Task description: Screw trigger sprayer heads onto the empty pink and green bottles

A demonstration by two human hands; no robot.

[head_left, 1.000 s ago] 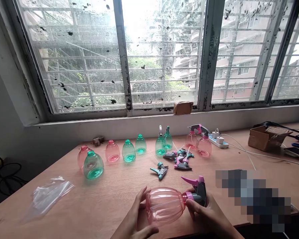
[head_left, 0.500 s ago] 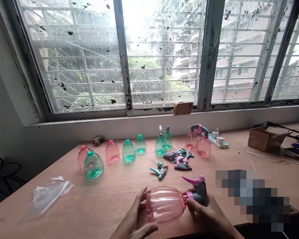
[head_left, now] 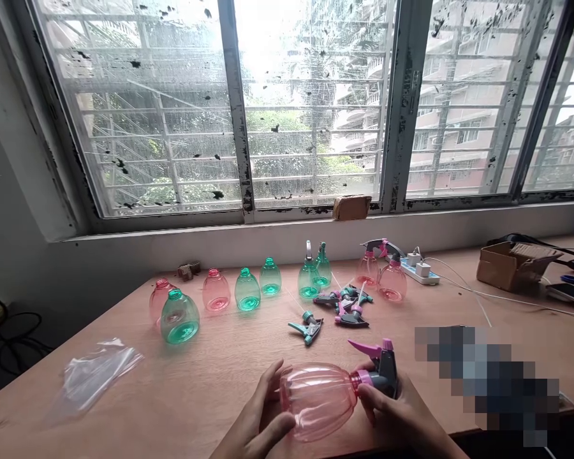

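A pink see-through spray bottle [head_left: 318, 401] lies sideways between my hands at the table's front edge. Its base end is gripped by my left hand [head_left: 263, 421], thumb in front and fingers behind. At the neck, my right hand [head_left: 395, 408] pinches the pink collar [head_left: 363, 377] of the spray head. The black and pink spray head [head_left: 387, 366] sits on the bottle's mouth, its pink trigger pointing up and left. Beyond my hands lie a loose green trigger head [head_left: 309, 328] and a pile of loose trigger heads [head_left: 351, 312].
Open-necked green bottles [head_left: 180, 319] and pink bottles [head_left: 216, 290] stand at the left. Behind the pile are green bottles with heads [head_left: 309, 280] and pink ones [head_left: 391, 284]. A plastic bag [head_left: 98, 376], power strip [head_left: 421, 273] and cardboard box [head_left: 504, 268] also lie about.
The bottle has turned slightly about its length in my hands. My left thumb has shifted up onto the bottle's base end; my right hand stays at the collar.
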